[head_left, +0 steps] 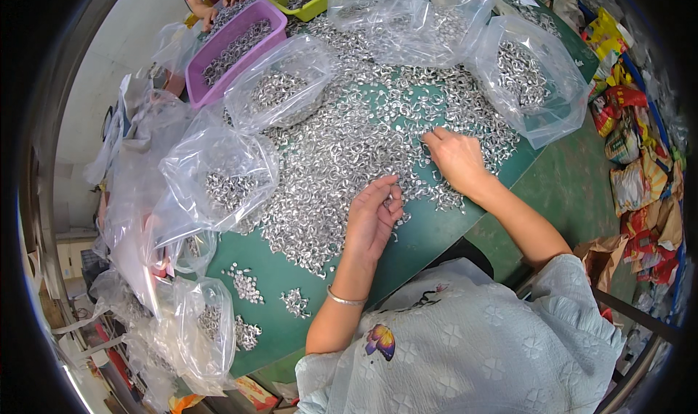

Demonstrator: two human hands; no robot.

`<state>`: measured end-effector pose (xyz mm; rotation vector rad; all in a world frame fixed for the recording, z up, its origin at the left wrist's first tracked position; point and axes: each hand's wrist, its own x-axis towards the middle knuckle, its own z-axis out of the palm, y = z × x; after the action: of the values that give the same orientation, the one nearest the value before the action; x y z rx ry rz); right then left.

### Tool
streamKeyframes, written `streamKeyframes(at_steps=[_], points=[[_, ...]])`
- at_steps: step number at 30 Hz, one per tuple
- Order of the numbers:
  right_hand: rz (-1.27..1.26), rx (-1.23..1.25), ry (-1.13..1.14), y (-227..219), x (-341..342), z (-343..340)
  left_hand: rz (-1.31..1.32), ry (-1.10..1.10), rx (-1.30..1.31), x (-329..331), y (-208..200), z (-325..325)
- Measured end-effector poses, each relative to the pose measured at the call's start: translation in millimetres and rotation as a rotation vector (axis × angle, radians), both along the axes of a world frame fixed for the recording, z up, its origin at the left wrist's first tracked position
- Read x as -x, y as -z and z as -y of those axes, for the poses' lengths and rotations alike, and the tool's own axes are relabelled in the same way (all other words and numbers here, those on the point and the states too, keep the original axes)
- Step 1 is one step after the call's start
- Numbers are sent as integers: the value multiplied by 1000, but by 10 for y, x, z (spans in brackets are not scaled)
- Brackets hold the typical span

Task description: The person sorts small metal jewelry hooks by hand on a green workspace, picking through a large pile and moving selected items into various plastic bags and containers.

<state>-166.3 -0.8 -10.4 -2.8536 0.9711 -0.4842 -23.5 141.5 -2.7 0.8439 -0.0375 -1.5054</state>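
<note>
A wide heap of small, curved silver metal pieces (327,159) covers much of the green tabletop (251,254). My left hand (372,219), with a bangle at its wrist, hovers over the near edge of the heap. Its fingers are curled in, and whatever lies within them is too small to make out. To the right and farther off, my right hand (456,158) reaches into the pieces with its fingertips drawn together. What they pinch is hidden.
Clear plastic bags of pieces (225,185) ring the heap. At the back stand a purple basket (195,79) and a yellow-green basket (314,8), beside another person's hands (211,15). Small piles (246,284) lie at the near left. Colourful packaging bags (629,181) line the right.
</note>
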Motion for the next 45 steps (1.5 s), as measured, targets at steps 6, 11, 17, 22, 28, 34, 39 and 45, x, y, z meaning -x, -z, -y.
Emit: streamKeyframes(at_steps=[6, 11, 17, 22, 28, 34, 39, 45], points=[[149, -93, -102, 34, 29, 166, -9, -47, -53, 18, -54, -54], [821, -1472, -19, -121, 122, 276, -71, -35, 11, -54, 1, -147], [1209, -2150, -243, -107, -122, -19, -300, 40, -54, -1, -86, -71], [411, -1018, -475, -347, -293, -479, -447, 44, 45, 17, 119, -109], [316, -1106, -565, -429, -500, -185, -518, -66, -53, -102, 51, -176], [161, -251, -675, -156, -899, -17, -363, -140, -91, -209, -106, -388], [35, -181, -688, -152, -748, 54, -471, -318, -107, -258, -45, -632], [144, -185, -481, -54, -480, 321, -345, -152, 199, -363, 177, -762]])
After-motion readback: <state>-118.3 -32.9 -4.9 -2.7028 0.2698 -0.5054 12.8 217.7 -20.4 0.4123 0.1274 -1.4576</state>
